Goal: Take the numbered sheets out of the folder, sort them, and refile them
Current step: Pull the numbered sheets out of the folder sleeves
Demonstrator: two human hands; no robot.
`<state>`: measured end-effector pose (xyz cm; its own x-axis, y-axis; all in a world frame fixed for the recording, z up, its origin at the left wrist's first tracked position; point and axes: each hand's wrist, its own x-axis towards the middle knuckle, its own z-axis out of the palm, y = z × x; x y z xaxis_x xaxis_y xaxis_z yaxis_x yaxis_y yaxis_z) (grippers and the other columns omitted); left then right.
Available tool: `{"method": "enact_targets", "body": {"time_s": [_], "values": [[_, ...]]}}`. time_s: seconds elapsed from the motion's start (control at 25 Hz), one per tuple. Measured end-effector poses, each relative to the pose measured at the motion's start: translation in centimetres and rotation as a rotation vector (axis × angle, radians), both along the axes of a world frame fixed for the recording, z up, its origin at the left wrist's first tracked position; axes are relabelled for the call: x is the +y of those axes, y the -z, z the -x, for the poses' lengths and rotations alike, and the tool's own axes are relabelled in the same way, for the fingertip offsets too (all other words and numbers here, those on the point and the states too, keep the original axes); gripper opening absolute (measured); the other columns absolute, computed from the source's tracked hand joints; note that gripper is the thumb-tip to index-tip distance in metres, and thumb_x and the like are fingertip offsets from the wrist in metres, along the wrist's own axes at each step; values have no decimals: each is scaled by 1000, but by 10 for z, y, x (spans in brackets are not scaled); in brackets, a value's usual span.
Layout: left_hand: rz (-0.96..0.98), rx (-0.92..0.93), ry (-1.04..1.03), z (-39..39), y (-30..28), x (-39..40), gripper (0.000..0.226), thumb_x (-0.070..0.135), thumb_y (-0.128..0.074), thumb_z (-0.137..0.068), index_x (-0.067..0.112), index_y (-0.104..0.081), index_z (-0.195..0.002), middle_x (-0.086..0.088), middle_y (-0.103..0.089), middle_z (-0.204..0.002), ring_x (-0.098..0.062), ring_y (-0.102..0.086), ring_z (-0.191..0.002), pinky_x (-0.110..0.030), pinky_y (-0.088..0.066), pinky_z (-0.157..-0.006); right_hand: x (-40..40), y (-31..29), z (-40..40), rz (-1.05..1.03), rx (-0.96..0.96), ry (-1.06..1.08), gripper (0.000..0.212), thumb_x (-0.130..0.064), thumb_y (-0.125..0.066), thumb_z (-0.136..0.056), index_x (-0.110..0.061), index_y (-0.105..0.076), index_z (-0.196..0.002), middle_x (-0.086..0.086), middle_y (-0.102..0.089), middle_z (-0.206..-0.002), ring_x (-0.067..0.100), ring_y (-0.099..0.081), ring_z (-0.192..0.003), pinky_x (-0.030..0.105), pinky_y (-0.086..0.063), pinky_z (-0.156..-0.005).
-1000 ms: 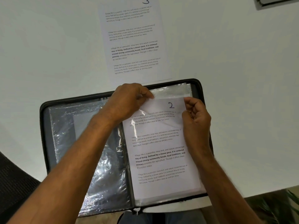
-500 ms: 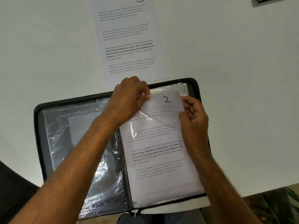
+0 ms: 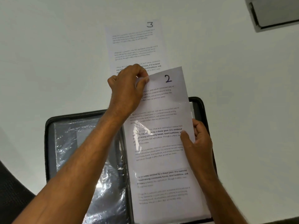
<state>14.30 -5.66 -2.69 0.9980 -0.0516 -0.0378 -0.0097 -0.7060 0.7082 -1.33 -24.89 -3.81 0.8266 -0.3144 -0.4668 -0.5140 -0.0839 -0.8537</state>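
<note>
Sheet 2 (image 3: 161, 101), a printed page with a handwritten "2" near its top right corner, stands partly drawn out of a clear plastic sleeve (image 3: 169, 191) on the right-hand page of an open black zip folder (image 3: 200, 104). Its upper half rises past the folder's far edge, while its lower part remains inside the sleeve, where a second block of printed text shows below it. The left hand (image 3: 127, 88) pinches the sheet's top left corner, its grip narrow, thumb and fingertips closed on the paper. The right hand (image 3: 199, 139) holds the sheet's right edge about midway down, thumb pressed on the printed face and fingers curled behind. Sheet 3 (image 3: 134, 44), marked with a handwritten "3", lies flat on the white desk (image 3: 48, 62) beyond the folder, its near end covered by the left hand and sheet 2. Crinkled plastic sleeves (image 3: 80, 151) fill the folder's left side. A dark-edged object (image 3: 275, 15) sits at the desk's far right corner.
</note>
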Motion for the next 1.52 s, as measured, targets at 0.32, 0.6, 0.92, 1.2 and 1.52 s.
{"method": "enact_targets", "body": {"time_s": [0.32, 0.6, 0.92, 1.2, 1.52], "values": [[60, 151, -173, -10, -5, 41, 24, 53, -76, -87, 39, -66, -104, 18, -66, -93, 3, -59, -87, -39, -44, -96, -4, 5, -4, 59, 82, -48, 19, -17, -59, -104, -32, -60, -115, -16, -70, -104, -5, -70, -85, 14, -55, -60], [245, 437, -256, 43, 9, 58, 20, 26, -74, -95, 27, -71, -116, 5, -76, -100, -13, -74, -86, -26, -60, -74, -1, 6, -3, 54, 93, -49, 20, -16, -57, -105, -30, -58, -119, -19, -68, -105, -13, -67, -86, 9, -52, -59], [326, 309, -415, 23, 17, 58, 19, 22, -63, -104, 17, -71, -119, 6, -77, -101, -12, -69, -61, -23, -57, -60, -4, 5, -3, 21, 79, -33, 19, -19, -59, -104, -30, -57, -120, -19, -70, -106, -7, -71, -83, 13, -55, -59], [514, 198, -518, -42, 15, 52, 18, 18, -60, -105, 4, -66, -115, 3, -78, -106, -24, -78, -77, -33, -63, -66, -5, 8, -5, 31, 69, -4, 23, -16, -65, -99, -27, -62, -119, -12, -75, -93, 5, -73, -81, 14, -54, -66], [666, 215, -603, -82, 31, 46, 17, 11, -56, -106, 9, -66, -120, -11, -74, -115, -19, -74, -89, -34, -64, -79, -6, 7, -6, -8, 106, 3, 26, -11, -67, -97, -28, -63, -118, -9, -74, -96, -2, -70, -80, 10, -52, -62]]}}
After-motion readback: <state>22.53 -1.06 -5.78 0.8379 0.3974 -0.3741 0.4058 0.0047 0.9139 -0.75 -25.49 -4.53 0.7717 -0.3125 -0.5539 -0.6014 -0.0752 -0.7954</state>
